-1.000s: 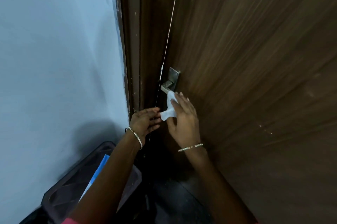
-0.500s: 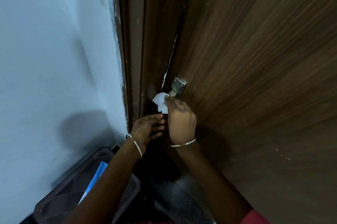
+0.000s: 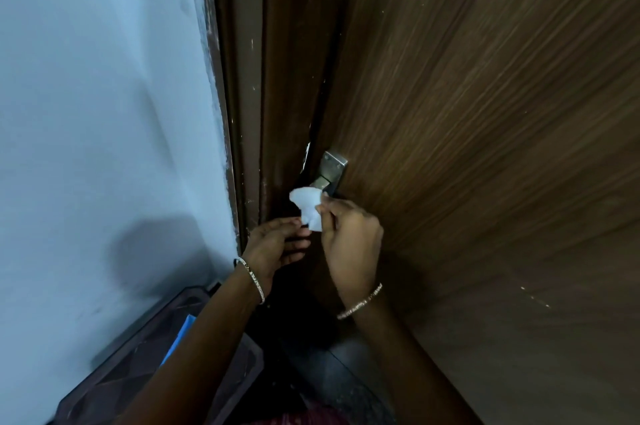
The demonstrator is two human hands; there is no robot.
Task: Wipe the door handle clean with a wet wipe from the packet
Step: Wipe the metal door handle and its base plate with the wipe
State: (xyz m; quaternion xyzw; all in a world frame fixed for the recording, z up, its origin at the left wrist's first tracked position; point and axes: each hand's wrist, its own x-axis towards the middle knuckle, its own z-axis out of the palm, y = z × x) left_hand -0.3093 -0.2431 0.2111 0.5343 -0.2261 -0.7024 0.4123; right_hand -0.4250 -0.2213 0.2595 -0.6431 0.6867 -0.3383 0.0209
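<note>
A metal door handle (image 3: 330,170) with a square plate sits on the dark wooden door (image 3: 485,147), near its left edge. My right hand (image 3: 349,241) pinches a crumpled white wet wipe (image 3: 306,204) and holds it against the lower part of the handle, hiding the lever. My left hand (image 3: 277,248) hovers just below the wipe, palm up, fingers straight, its fingertips touching the wipe's lower end. The packet is partly seen as a blue and white edge (image 3: 180,331) behind my left forearm.
A pale blue wall (image 3: 104,113) fills the left. The brown door frame (image 3: 249,95) stands between wall and door. A dark patterned box or bin (image 3: 145,362) sits on the floor at the lower left. Dark floor (image 3: 329,376) lies below my hands.
My right hand has moved the wipe from the handle's lower right up and left over the lever, then slightly down. My left hand let go of the wipe's end and stays below.
</note>
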